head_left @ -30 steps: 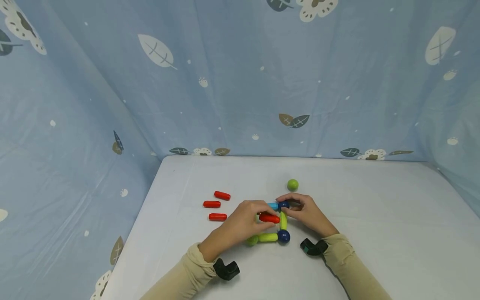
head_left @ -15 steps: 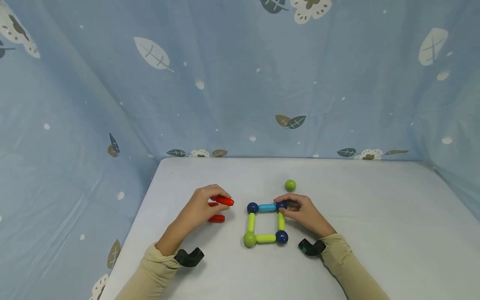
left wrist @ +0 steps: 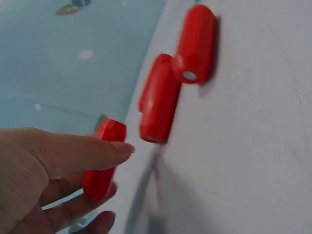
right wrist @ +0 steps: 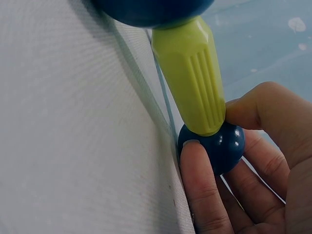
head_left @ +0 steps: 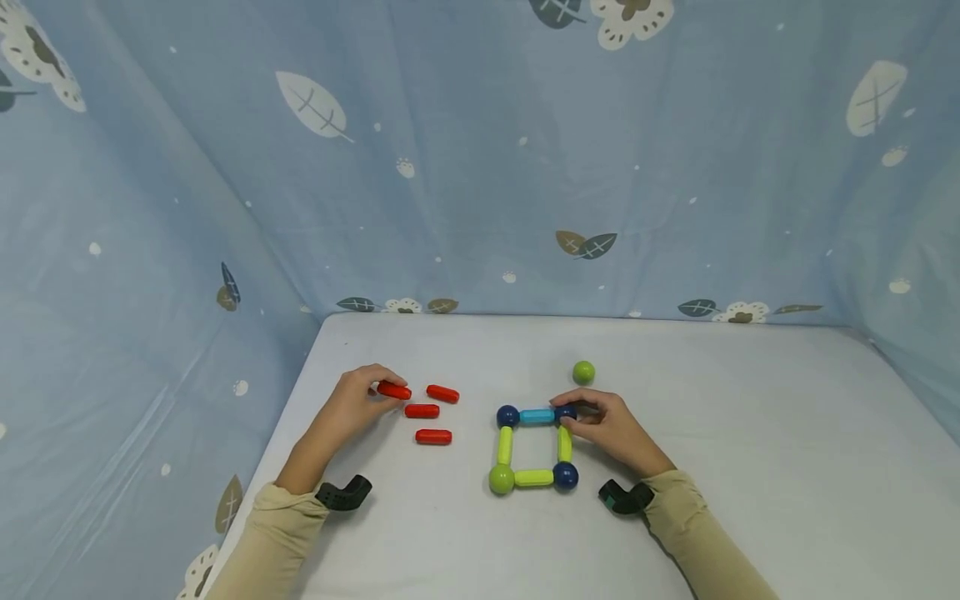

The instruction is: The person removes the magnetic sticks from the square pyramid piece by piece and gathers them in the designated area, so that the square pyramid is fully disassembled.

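Off to the left in the head view, my left hand (head_left: 348,408) pinches a red magnetic rod (left wrist: 100,185) between thumb and fingers, beside several more red rods (head_left: 433,437) on the table. A square of rods and balls lies in the middle: two dark blue balls (head_left: 507,416) and a green ball (head_left: 502,479) show fully at its corners. Its sides are yellow-green rods (head_left: 534,477) and a light blue rod (head_left: 536,416). My right hand (head_left: 615,429) pinches the far right corner's dark blue ball (right wrist: 226,146), fingertips at the joint with a yellow-green rod (right wrist: 195,78).
A loose green ball (head_left: 583,372) lies beyond the square. Blue patterned cloth (head_left: 480,167) hangs behind and to the left of the white table (head_left: 750,433). Each wrist wears a black camera mount (head_left: 343,493).
My left hand has swung left from over the square, past the other red rods, carrying the red rod. The right hand keeps its grip on the dark blue corner ball.
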The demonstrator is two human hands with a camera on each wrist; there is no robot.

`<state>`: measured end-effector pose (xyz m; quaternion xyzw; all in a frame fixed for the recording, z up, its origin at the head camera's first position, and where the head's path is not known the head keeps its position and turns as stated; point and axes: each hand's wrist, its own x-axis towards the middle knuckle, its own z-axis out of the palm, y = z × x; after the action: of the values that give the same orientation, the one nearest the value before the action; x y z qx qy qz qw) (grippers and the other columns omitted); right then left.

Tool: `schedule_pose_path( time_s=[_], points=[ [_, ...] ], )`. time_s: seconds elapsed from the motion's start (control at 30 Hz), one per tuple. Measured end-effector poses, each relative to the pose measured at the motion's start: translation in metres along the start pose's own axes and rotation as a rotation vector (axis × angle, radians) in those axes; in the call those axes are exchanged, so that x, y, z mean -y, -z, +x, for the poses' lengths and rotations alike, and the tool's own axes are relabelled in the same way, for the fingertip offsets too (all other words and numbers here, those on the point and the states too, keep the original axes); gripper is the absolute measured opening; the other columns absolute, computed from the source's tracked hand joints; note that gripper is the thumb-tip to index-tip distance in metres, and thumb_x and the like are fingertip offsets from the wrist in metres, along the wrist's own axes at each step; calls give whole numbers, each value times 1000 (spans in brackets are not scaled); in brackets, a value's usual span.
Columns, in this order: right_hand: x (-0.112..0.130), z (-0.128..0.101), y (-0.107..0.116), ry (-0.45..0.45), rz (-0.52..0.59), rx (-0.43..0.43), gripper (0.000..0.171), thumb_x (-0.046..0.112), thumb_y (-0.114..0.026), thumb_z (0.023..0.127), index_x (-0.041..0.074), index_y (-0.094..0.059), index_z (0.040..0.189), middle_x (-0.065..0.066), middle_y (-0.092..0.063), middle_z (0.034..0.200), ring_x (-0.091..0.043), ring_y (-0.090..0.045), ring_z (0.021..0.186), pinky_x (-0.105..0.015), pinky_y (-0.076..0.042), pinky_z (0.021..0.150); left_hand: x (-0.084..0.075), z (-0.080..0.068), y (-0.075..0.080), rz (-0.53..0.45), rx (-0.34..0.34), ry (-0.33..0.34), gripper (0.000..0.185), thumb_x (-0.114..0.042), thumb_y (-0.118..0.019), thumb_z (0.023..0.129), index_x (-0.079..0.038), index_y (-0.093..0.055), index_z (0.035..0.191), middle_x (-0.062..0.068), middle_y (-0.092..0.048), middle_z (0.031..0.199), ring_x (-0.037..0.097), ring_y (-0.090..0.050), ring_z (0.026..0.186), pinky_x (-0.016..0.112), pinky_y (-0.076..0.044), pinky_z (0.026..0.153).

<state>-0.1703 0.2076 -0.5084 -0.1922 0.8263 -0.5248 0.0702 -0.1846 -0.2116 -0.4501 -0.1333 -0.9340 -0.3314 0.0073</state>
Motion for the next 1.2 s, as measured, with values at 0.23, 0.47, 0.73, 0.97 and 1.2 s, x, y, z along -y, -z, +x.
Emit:
schedule_pose_path(
  time_s=[0.23,0.47,0.73,0.97,1.2],
  points=[
    [0,0,1,5,-2,-1,27,13,-74,96,14,-72,122,-9,-71,128,-20,-68,115,-22,-58,89,8,2,-5,44,20,-7,20,-1,-84,82,-8,-80,100,9,-77,102,29,-63,99,42,-53,82],
    [0,0,1,0,-12,-1,27,12,-74,96,15,-72,123,-8,-71,129,-22,-68,117,-21,-57,90,12,2,-9,66,23,-16,22,1,-83,82,-7,-80,103,9,-77,103,30,-62,103,48,-54,88],
    [1,0,1,-2,-18,0,27,12,-74,96,15,-72,123,-8,-71,129,-24,-67,118,-20,-57,90,14,1,-9,83,31,0,25,3,-80,83,-6,-79,106,11,-76,108,34,-62,109,54,-52,94],
    [0,0,1,-4,-24,-5,27,13,-74,96,15,-72,123,-7,-71,129,-20,-67,116,-21,-57,90,13,1,-10,72,33,21,25,4,-78,84,-7,-79,106,11,-76,109,34,-62,109,54,-52,95],
    [-1,-1,1,-2,-14,-6,27,14,-74,96,15,-72,123,-8,-71,129,-18,-68,115,-20,-57,90,10,1,-9,78,28,31,29,5,-76,83,-5,-78,110,13,-75,114,37,-61,115,56,-52,99]
  ],
)
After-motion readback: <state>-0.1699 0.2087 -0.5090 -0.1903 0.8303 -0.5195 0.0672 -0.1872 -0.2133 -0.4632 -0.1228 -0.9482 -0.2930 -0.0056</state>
